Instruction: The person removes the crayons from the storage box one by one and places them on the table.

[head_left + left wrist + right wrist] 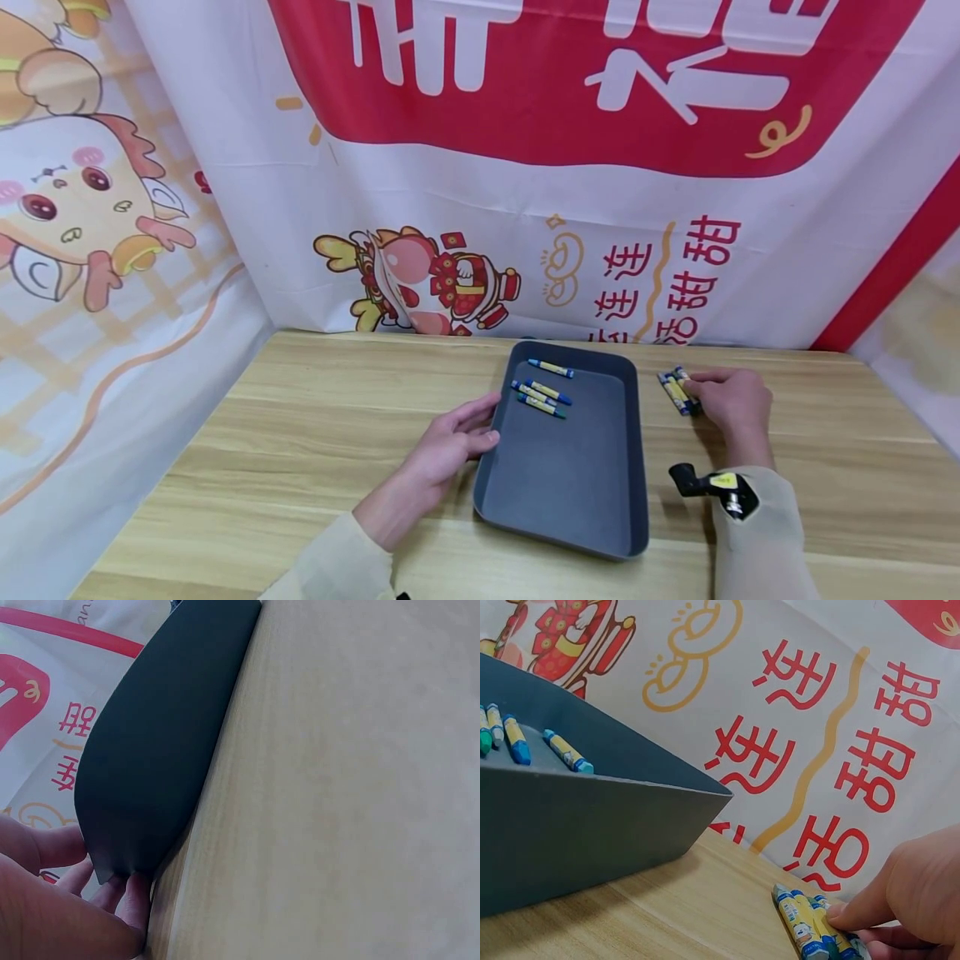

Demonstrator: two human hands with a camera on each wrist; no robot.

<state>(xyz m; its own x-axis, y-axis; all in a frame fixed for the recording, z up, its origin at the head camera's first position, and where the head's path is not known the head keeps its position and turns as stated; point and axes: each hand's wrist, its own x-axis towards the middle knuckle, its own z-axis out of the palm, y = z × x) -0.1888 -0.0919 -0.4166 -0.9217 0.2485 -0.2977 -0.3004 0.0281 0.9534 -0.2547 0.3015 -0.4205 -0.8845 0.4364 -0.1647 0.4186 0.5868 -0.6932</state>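
In the head view, a dark grey tray (570,492) lies on the table. Several crayons (551,392) with yellow and blue wrappers rest at its far left end. My left hand (450,442) holds the tray's left side wall, thumb at the rim and fingers against the outer face (157,750). Right of the tray, my right hand (735,404) pinches a small bunch of crayons (675,393) at the tabletop. The right wrist view shows my thumb pressed on that bunch (806,922), the crayons side by side; the farther ones are partly hidden by the fingers.
The wooden table (337,400) runs back to a white and red printed cloth (465,192). Another printed cloth (150,333) hangs at the left. A black strap mount (720,487) sits on the right wrist. The tray's raised wall (592,825) stands between the two crayon groups.
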